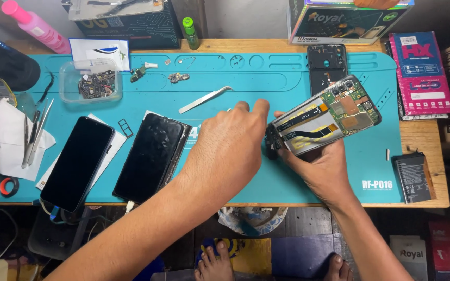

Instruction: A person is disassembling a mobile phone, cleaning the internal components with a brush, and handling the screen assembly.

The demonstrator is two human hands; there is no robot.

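My right hand (pixel 323 165) holds an opened phone (pixel 325 118) tilted above the teal work mat (pixel 266 73), its circuit board and yellow flex cables showing. My left hand (pixel 228 148) reaches over to the phone's lower end, fingertips pinched at its edge near a small dark part; whether it grips anything there is unclear. Metal tweezers (pixel 205 99) lie on the mat just beyond my left hand.
Two dark phones (pixel 77 162) (pixel 152 156) lie at the left. A black phone frame (pixel 327 63) rests at the back, a battery (pixel 412 178) at the right edge. A clear parts tray (pixel 90 80), small loose parts, a green bottle (pixel 190 32) and boxes line the back.
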